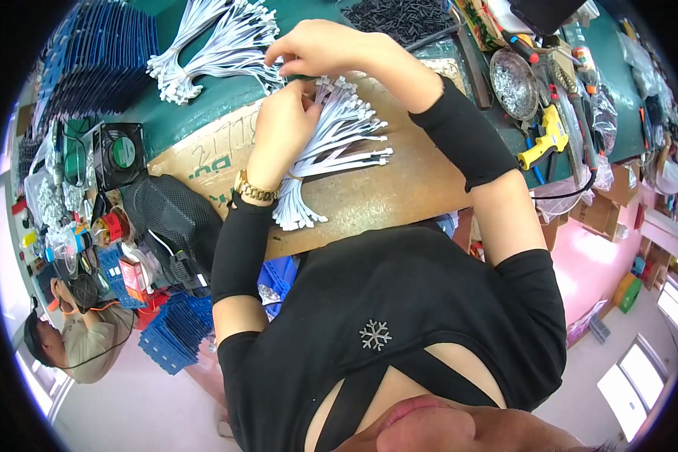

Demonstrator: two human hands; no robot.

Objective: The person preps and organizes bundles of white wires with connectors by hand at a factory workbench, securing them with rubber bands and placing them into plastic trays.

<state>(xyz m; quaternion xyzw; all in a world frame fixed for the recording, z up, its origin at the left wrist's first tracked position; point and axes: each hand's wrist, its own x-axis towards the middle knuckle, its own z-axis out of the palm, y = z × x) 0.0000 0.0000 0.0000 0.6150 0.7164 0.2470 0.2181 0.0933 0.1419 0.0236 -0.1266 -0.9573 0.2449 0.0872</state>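
Observation:
A fanned bundle of white flat cables (328, 143) with small plug ends, a few of them dark, lies on a brown cardboard sheet (392, 200). My left hand (288, 120), a gold watch on its wrist, is closed at the bundle's upper left, its fingers curled against the cables near their ends. Just above it hovers my right hand (316, 51), fingers bent but apart, beside a second heap of white cables (226, 49). Nothing shows clearly between the right fingers.
Blue slotted racks (98, 56) stand far left, near a black fan (119, 154). Behind my right arm is a tray of small black parts (399, 19). A metal bowl (514, 84) and a yellow glue gun (546, 137) lie right. Another person (83, 339) sits at left.

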